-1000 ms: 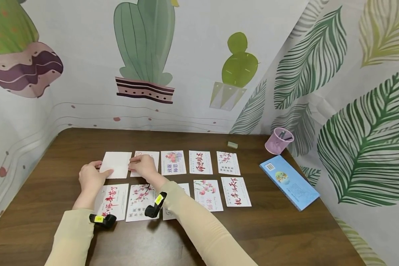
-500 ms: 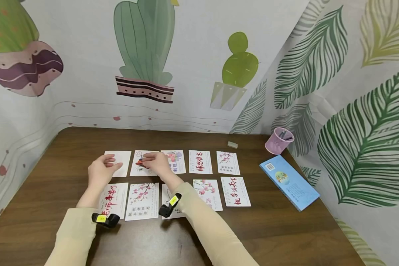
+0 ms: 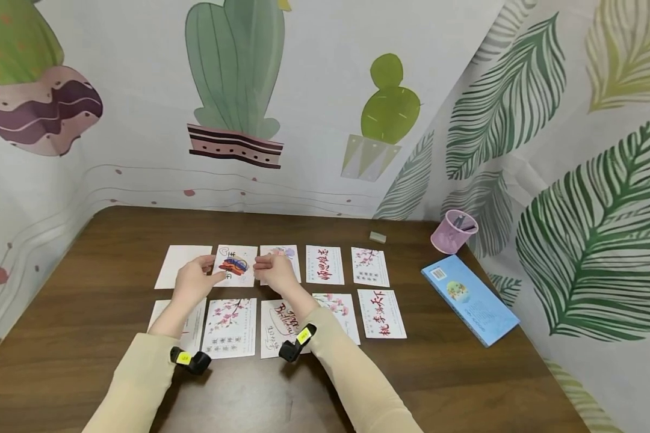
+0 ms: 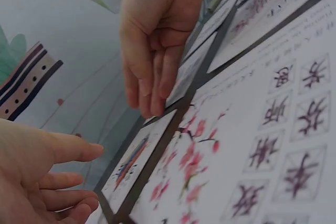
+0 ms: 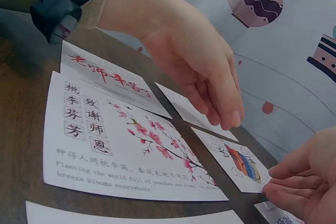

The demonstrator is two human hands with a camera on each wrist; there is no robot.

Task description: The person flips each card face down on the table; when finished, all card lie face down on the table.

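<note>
The card with the colourful drawing lies flat between the left hand, relaxed and empty, and the right hand, whose loosely extended fingers grip nothing. Light touches at opposite edges should steady it without nudging the blank card beside the left hand.

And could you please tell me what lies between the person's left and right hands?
A card with a red and blue drawing lies on the table between the left hand and the right hand, as the head view shows.
</note>
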